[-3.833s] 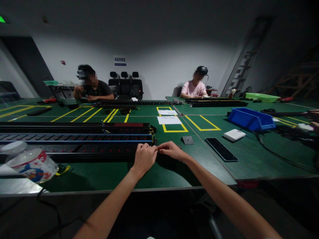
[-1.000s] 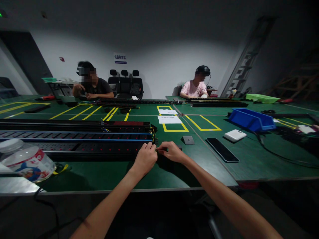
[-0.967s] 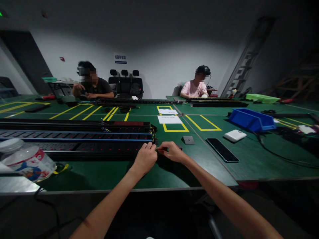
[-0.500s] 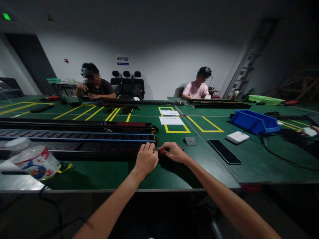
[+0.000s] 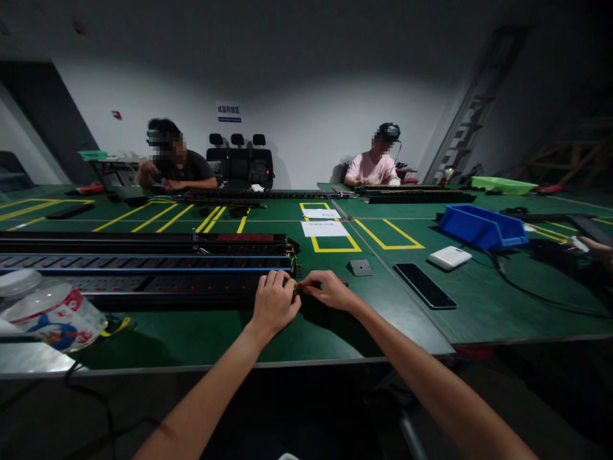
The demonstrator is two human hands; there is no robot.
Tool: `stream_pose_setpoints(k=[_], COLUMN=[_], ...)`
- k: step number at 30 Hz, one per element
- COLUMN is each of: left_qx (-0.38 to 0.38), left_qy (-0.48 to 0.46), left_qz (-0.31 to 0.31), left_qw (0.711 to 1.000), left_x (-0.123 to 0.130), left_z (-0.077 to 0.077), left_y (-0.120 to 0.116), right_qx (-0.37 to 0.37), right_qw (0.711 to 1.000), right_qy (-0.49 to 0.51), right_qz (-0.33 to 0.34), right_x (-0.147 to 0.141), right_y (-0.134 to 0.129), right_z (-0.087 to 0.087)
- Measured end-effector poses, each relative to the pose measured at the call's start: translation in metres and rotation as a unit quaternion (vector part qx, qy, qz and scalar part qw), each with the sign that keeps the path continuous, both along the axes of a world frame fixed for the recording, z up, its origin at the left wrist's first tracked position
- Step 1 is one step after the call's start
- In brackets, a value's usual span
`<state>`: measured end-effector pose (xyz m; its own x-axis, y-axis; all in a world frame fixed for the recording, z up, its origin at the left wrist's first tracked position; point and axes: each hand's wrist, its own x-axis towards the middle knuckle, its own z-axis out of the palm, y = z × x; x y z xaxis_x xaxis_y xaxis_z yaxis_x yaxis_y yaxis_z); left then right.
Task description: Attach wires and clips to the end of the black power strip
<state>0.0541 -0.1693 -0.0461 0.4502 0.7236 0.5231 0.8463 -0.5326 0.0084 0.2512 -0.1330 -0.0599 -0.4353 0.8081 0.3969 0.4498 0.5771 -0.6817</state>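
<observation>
Long black power strips point(image 5: 201, 289) with red-dotted sockets lie side by side on the green table. My left hand point(image 5: 274, 303) is closed over the right end of the nearest strip. At that end, my right hand point(image 5: 330, 292) pinches thin coloured wires point(image 5: 299, 287) between thumb and fingertips. The wire tips are too small to make out. Just behind lies a strip with blue edges point(image 5: 143, 269), loose wires showing at its end. A small grey metal bracket point(image 5: 360, 268) sits to the right of my right hand.
A plastic jar point(image 5: 60, 316) lies at the left front. To the right are a phone point(image 5: 424, 285), a white box point(image 5: 450, 257), a blue bin point(image 5: 483, 228) and a black cable point(image 5: 522, 294). Two people sit across the table; another person's hand point(image 5: 598, 249) shows at the right edge.
The view has shifted slightly. Both hands stay at the strip's end, and green and reddish wire now shows between them. The hand at the right edge has moved further into view.
</observation>
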Motion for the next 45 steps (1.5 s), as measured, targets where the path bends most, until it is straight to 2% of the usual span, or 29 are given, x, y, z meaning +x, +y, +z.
stream_pose_setpoints(k=[9, 18, 26, 40, 45], left_qx=[-0.002, -0.002, -0.010, -0.019, -0.014], left_qy=[-0.012, 0.000, -0.003, 0.000, 0.017], left_qz=[-0.004, -0.006, -0.011, -0.031, -0.018], left_qw=[1.000, 1.000, 1.000, 0.999, 1.000], left_x=[0.0001, 0.0001, -0.0006, -0.0005, -0.0002], left_z=[-0.0002, -0.0009, -0.0003, 0.0032, 0.0031], left_y=[0.0006, 0.0032, 0.0036, 0.0029, 0.0016], right_qx=[0.008, -0.026, -0.001, 0.000, -0.002], right_qw=[1.000, 0.999, 1.000, 0.999, 0.999], right_qy=[-0.005, 0.023, -0.005, -0.023, -0.021], right_qz=[-0.005, -0.017, -0.028, -0.026, -0.027], right_x=[0.0005, -0.0017, -0.0007, 0.0002, -0.0005], right_y=[0.0013, 0.0030, 0.0007, 0.0000, -0.0004], right_z=[-0.0010, -0.0047, -0.0003, 0.0005, 0.0016])
